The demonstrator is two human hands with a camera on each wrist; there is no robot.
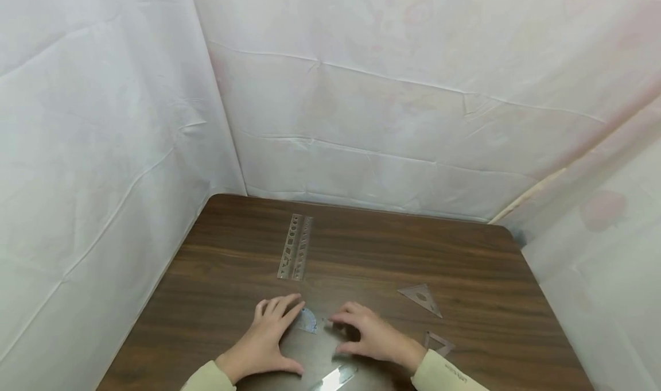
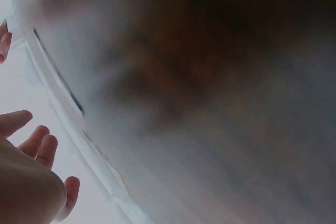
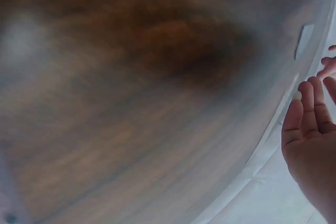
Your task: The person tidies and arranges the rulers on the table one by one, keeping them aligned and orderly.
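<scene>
My left hand (image 1: 268, 331) lies flat on the dark wooden table (image 1: 361, 247), fingers straight. Its fingertips touch a small clear protractor (image 1: 308, 320). My right hand (image 1: 368, 335) rests just right of it with fingers arched, tips on the table close to the protractor, holding nothing that I can make out. A clear straight ruler (image 1: 337, 376) lies near the front edge between my wrists. Both wrist views are blurred: the left hand's fingers (image 2: 34, 145) and the right hand's fingers (image 3: 310, 114) show straight above the wood.
A long stencil ruler (image 1: 295, 246) lies farther back on the table. Two clear set squares sit to the right, one (image 1: 421, 298) beyond my right hand and one (image 1: 438, 342) by my right wrist. White sheeting walls (image 1: 361, 92) enclose the table on three sides.
</scene>
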